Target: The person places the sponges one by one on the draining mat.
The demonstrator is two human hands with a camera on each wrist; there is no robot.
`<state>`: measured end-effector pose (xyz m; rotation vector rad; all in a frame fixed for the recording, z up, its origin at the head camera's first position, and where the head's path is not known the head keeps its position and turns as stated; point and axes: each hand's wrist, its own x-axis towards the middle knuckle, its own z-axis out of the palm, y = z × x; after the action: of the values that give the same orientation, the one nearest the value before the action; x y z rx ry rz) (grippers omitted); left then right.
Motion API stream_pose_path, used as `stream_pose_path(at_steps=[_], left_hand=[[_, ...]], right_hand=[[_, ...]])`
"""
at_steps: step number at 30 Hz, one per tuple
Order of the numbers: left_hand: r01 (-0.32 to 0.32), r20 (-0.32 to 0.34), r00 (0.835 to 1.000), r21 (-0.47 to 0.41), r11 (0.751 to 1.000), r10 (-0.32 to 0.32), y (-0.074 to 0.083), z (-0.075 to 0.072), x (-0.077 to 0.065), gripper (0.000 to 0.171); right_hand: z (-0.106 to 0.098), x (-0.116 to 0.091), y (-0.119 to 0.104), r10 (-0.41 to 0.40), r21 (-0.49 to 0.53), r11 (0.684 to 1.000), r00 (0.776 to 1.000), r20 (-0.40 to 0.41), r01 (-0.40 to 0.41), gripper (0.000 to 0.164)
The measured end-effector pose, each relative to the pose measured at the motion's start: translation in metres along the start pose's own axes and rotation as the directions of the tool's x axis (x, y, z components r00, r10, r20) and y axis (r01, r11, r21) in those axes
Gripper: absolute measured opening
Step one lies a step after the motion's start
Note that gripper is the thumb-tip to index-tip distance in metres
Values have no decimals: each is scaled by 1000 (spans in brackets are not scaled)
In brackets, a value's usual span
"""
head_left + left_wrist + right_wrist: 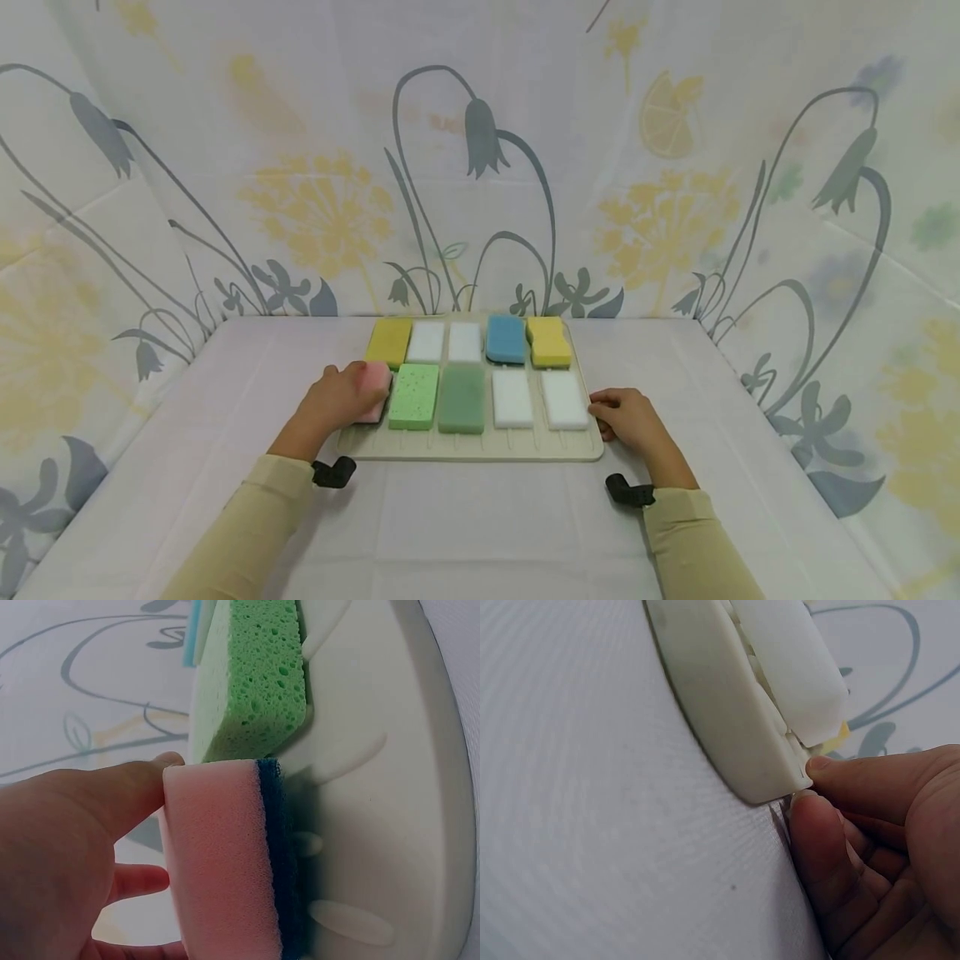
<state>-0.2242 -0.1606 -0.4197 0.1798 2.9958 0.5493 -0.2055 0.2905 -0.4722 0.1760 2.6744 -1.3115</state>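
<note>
At the tray's front left, my left hand [337, 398] holds a pink sponge [374, 390] by its pink side. The left wrist view shows a dark blue scouring layer [279, 855] on its underside, facing the cream tray [405, 847]. A speckled light green sponge [266, 675] lies right beside it. My right hand [628, 418] pinches the right rim of the tray [480, 456] between thumb and finger. Close to these fingertips [821, 763] is a white sponge [799, 671], at the right end of the front row.
Along the back row lie an olive-yellow sponge [388, 342], two white ones, a blue one [506, 337] and a yellow one [550, 343] with notched sides. In front are a darker green sponge [461, 400] and another white one [512, 400]. Patterned cloth walls surround the white table [480, 533].
</note>
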Motion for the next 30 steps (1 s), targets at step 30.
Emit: stream_pose_path(at_steps=[30], left_hand=[[-60, -16, 998, 38, 997, 61, 8, 7, 0, 56]], right_hand=[[-1, 0, -2, 15, -18, 1000, 1000, 0, -15, 35]])
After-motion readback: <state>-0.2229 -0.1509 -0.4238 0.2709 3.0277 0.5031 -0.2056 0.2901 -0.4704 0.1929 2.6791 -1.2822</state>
